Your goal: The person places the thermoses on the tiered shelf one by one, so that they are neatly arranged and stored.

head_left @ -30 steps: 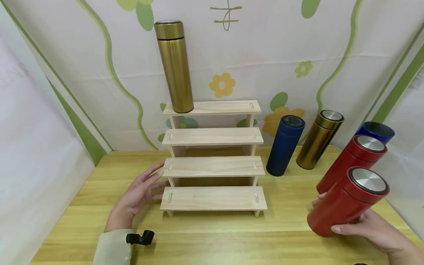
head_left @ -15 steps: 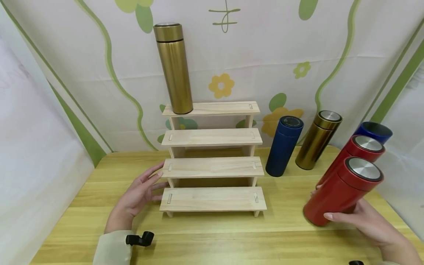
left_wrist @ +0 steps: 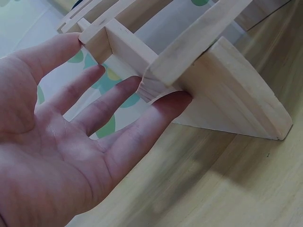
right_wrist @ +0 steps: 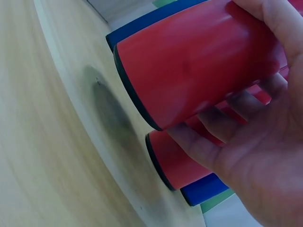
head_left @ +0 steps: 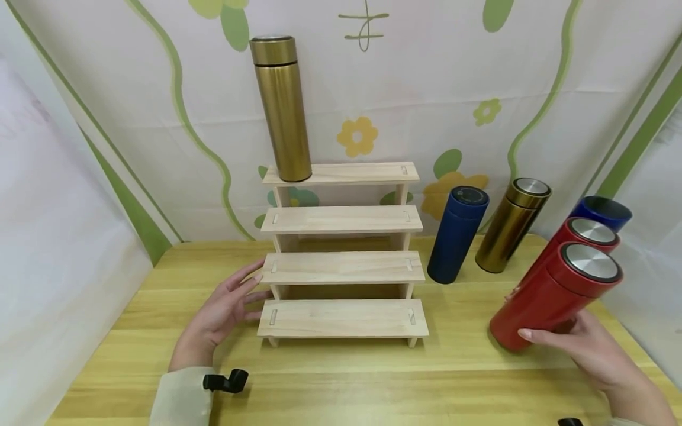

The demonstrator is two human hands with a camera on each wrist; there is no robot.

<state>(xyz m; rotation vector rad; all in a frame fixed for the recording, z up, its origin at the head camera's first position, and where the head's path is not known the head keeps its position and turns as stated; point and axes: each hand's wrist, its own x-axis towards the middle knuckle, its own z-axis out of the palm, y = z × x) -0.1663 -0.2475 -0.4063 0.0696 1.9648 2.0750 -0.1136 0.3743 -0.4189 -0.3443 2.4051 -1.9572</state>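
My right hand [head_left: 591, 349] grips a red thermos [head_left: 554, 299] round its lower body, thumb on the near side. In the right wrist view that red thermos [right_wrist: 189, 66] hangs over the table, its shadow apart from its base. A second red thermos [head_left: 591, 231] stands just behind, partly hidden by it. My left hand [head_left: 221, 316] is spread at the left side of a four-step wooden display stand [head_left: 343, 269]. In the left wrist view, the fingertips [left_wrist: 177, 100] of nearly straight fingers touch the stand's side edges. A gold thermos [head_left: 283, 118] stands upright on the top step, at its left end.
Right of the stand, a dark blue thermos [head_left: 458, 236] and another gold thermos [head_left: 513, 225] stand on the wooden table [head_left: 341, 384]. A blue thermos [head_left: 602, 210] shows behind the red ones. A patterned curtain [head_left: 415, 77] hangs along the back.
My right hand has lifted the red thermos and carried it slightly farther from me, so it overlaps the other red thermos more. The left hand keeps its place at the stand.
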